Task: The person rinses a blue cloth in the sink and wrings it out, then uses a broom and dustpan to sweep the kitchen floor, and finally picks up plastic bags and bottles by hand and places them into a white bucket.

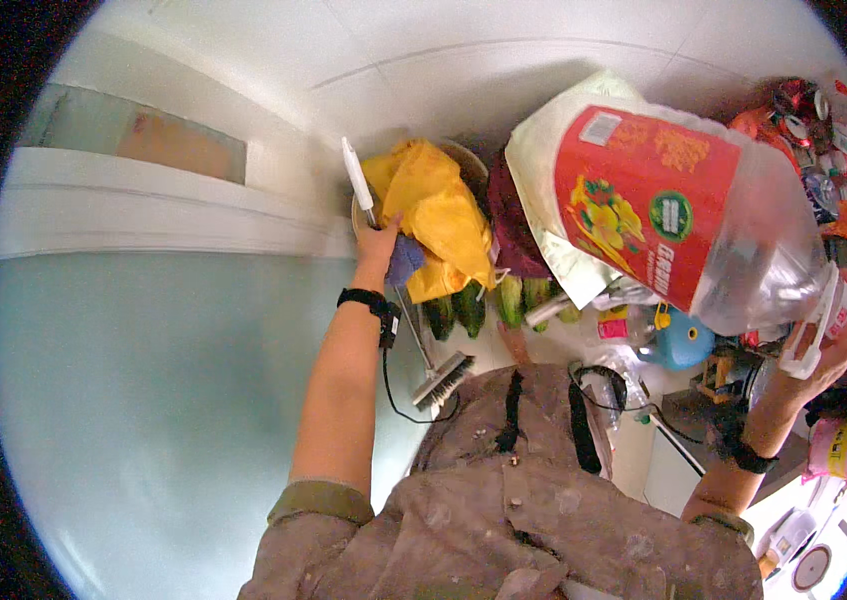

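Observation:
At the left, my left hand (378, 241) is closed around the pole of a long-handled brush. The white grip (356, 174) stands out above the fist, and the bristled head (444, 380) hangs low near my shirt. A yellow plastic bag (431, 214) and a bit of blue-purple cloth (404, 261) lie right beside this hand. Off to the right, my right hand (828, 356) grips a large clear plastic jug (761, 232) at its capped neck, by the white carry handle (806, 341). The jug is tilted on its side and bears a red label with yellow flowers.
Green gourds (468, 309) lie below the yellow bag, near a maroon bag (513, 225). A pale sheet or bag (543, 161) is partly behind the jug. A blue plastic container (686, 345) and packed goods (813, 142) crowd the right. A pale door-like panel (168, 390) fills the left.

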A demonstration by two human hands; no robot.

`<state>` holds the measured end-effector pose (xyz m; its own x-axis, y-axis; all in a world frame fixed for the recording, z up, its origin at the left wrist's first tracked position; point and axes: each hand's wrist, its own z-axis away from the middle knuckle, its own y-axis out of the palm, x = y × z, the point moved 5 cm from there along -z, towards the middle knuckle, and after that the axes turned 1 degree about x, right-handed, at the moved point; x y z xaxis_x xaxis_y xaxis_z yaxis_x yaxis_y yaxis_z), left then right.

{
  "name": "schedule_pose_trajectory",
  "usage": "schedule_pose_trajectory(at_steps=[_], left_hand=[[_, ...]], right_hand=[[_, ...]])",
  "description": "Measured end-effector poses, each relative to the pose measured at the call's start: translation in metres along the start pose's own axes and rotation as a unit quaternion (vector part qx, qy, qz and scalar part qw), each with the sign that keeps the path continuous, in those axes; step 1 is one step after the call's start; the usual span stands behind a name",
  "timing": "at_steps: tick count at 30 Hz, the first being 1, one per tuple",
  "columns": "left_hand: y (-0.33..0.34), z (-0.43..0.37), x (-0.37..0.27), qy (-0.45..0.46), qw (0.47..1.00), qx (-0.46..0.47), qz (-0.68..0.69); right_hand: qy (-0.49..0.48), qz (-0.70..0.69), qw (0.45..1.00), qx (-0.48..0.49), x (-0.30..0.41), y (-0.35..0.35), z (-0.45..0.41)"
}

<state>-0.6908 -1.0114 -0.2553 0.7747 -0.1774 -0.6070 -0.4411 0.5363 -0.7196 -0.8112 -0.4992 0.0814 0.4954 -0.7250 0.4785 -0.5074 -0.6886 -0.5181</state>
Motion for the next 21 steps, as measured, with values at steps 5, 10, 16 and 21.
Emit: schedule_pose_trajectory(at_steps=[5,10,16,21], left_hand=[[0.002,0.012,0.043,-0.029,0.979,-0.025,0.202],[-0.020,0.028,0.074,-0.024,0.967,-0.090,0.238],[-0.033,0.088,0.100,0.007,0.951,-0.081,0.299],[-0.022,0.107,0.115,0.003,0.954,-0.062,0.294]], right_hand=[[-0.028,-0.032,0.997,0.062,0.037,0.050,0.005],[0.010,-0.359,0.928,0.103,0.105,0.123,0.007],[-0.109,-0.320,0.890,0.305,0.178,0.238,0.069],[-0.239,-0.276,0.845,0.389,0.160,0.391,0.148]])
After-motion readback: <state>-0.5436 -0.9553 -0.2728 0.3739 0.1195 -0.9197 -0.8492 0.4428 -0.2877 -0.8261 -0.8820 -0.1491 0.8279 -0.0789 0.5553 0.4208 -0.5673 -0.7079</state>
